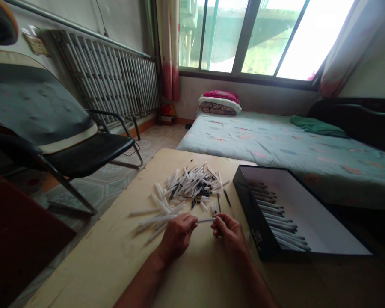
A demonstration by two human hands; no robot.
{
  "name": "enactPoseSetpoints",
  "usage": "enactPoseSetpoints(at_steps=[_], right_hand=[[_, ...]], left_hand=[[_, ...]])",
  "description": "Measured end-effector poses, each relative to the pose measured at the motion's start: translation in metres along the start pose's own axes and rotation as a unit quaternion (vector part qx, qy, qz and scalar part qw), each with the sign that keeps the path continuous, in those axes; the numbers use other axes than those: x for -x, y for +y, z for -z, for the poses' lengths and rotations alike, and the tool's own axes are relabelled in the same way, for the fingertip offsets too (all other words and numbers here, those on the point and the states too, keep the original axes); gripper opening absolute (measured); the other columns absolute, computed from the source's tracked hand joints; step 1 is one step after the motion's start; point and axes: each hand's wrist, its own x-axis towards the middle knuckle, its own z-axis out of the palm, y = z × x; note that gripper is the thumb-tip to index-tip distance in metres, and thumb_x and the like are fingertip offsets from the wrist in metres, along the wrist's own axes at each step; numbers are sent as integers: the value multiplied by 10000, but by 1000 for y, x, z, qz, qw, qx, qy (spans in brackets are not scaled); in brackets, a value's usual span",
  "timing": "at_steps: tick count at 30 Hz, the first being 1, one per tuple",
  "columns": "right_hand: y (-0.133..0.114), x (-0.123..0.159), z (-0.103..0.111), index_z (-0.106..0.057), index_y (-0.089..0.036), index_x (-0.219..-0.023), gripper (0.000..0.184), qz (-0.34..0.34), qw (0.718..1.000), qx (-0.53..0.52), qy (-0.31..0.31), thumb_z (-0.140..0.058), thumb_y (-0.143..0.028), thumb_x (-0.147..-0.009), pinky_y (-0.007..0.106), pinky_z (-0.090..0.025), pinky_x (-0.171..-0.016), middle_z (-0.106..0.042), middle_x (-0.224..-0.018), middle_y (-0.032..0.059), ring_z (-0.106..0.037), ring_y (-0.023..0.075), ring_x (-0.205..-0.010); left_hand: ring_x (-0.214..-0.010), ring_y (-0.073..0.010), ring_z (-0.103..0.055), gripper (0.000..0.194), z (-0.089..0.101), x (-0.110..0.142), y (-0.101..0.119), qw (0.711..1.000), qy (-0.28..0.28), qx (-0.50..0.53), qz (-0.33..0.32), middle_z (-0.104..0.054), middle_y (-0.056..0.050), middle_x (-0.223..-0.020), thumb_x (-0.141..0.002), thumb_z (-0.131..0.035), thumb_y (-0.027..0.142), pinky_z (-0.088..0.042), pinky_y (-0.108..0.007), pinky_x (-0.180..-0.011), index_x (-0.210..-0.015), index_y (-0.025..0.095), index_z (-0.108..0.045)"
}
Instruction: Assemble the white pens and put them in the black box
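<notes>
A slim pen (205, 220) spans the gap between my two hands, low over the table. My left hand (180, 229) is closed on its left end, and my right hand (227, 229) pinches the right end between thumb and fingers. Just beyond them lies a heap of white and black pen parts (192, 182). Translucent pen barrels (154, 220) are strewn by my left hand. Dark refills (227, 197) and a few small caps (204, 205) lie past my right hand. The pen's ends are hidden in my fingers.
On the right of the table (115, 252) stands a black open box (258, 237) with several finished-looking pens (280, 218) in a row. A bed (259, 132) adjoins the table's far side. To the left are a folding chair (83, 149) and a radiator (112, 72).
</notes>
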Motion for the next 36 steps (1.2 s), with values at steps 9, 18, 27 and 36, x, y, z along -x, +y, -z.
enactPoseSetpoints(at_steps=[9, 18, 27, 36], right_hand=[[3, 1, -7, -610, -129, -798, 381, -50, 994, -88, 48, -777, -408, -600, 180, -413, -434, -625, -586, 5, -540, 80, -459], [17, 2, -26, -651, -142, -874, 319, 23, 999, -6, 24, -711, -393, -685, 207, -412, -498, -591, -630, -4, -516, 90, -531], [-115, 33, 4, -571, -181, -992, 217, 292, 905, 227, 208, -493, -338, -864, 269, -467, -588, -636, -894, 57, -580, 141, -654], [-165, -31, 133, -598, -180, -748, 122, 218, 573, 788, 60, -492, -154, -803, 226, -294, -508, -612, -731, 45, -536, 127, -569]], left_hand=[[-762, -183, -570, 171, -4, 0, 2, 1000, 6, -1, 4, -618, -54, -819, -870, -424, 197, -429, -277, -654, -928, 192, -585], [-863, -178, -605, 213, -6, -1, 5, 979, 57, 191, 36, -655, -74, -935, -856, -467, 261, -468, -288, -772, -1012, 193, -596], [-655, -158, -621, 253, -5, 0, -2, 969, 114, 172, 136, -658, -32, -721, -857, -456, 318, -471, -255, -611, -1001, 170, -601], [-587, -147, -613, 238, -7, -1, 0, 973, 101, 164, 131, -646, -19, -652, -859, -446, 309, -459, -241, -566, -938, 172, -624]])
